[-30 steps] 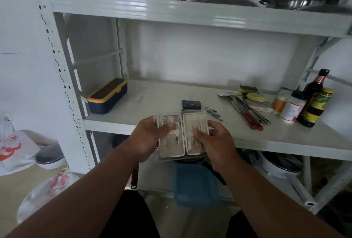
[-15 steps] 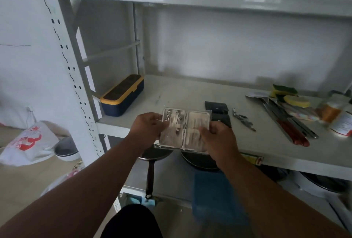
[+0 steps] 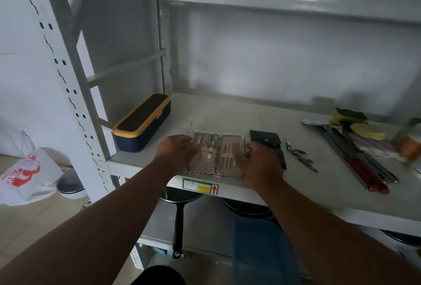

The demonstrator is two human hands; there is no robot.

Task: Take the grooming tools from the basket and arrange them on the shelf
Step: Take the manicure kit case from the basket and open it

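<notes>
Kit (image 3: 217, 155) lies open and flat at the shelf (image 3: 319, 196) front edge, between box (image 3: 142, 128) and pouch (image 3: 265, 139); your left hand (image 3: 178, 151) and right hand (image 3: 259, 164) flank it, fingers loose, gripping nothing; nudge it back squarely, clear of the lip.

The opened grooming case (image 3: 217, 156) is lying flat on the shelf (image 3: 262, 116) at its front edge. The left hand (image 3: 178, 151) is sitting at its left side, the right hand (image 3: 259, 164) at its right. A lidded box (image 3: 142, 123) is sitting to the left. A folded pouch (image 3: 265, 139) is lying just right of the case, loose clippers (image 3: 299, 156) further right, then long-handled utensils (image 3: 355, 155). A pan (image 3: 180, 207) is hanging below the shelf.
</notes>
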